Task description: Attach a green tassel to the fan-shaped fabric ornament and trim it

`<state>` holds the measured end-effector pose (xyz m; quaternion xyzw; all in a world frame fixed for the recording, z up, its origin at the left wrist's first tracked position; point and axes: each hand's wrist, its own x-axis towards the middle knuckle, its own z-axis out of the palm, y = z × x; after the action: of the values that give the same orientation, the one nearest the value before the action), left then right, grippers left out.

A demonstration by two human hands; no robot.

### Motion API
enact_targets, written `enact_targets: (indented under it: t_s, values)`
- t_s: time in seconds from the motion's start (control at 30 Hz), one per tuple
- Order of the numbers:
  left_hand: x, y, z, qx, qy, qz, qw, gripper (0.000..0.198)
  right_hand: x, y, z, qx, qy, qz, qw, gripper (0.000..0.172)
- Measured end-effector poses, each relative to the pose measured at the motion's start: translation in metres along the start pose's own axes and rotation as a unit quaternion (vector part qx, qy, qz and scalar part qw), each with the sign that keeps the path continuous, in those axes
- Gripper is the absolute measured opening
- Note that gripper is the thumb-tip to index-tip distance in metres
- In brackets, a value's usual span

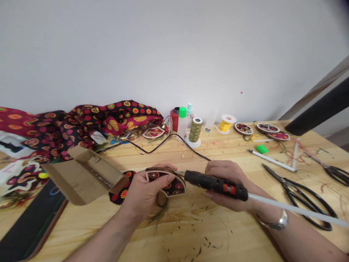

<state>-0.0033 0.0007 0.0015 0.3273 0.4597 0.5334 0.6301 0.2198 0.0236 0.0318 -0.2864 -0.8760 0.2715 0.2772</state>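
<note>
Left hand [144, 190] pinches the patterned piece [176, 187], likely light and stiff, best held by its rim; right hand [236, 171] grips the glue gun [209, 183], best held by its body.

The fan-shaped piece covered in black and maroon patterned fabric with a cream border [176, 187] is held above the desk [218, 236], near six o'clock in the view, its broad patterned face outward. A brownish layer shows along its twelve o'clock edge; dark green threads [163, 210] hang below, toward six. The black glue gun with a red-orange patch [207, 182] has its metal tip at the piece's two o'clock edge; contact is unclear. Its body and long translucent white glue stick [297, 209] slope toward between three and four.
</note>
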Motion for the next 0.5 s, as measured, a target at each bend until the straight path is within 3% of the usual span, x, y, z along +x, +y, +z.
enact_targets:
  t_s: [0.5]
  values:
    - [-0.0004, 0.0026, -0.0003, -0.008, 0.014, -0.008, 1.000, 0.019, -0.0004, 0.0080, -0.0029, 0.007, -0.009, -0.013, 1.000, 0.018]
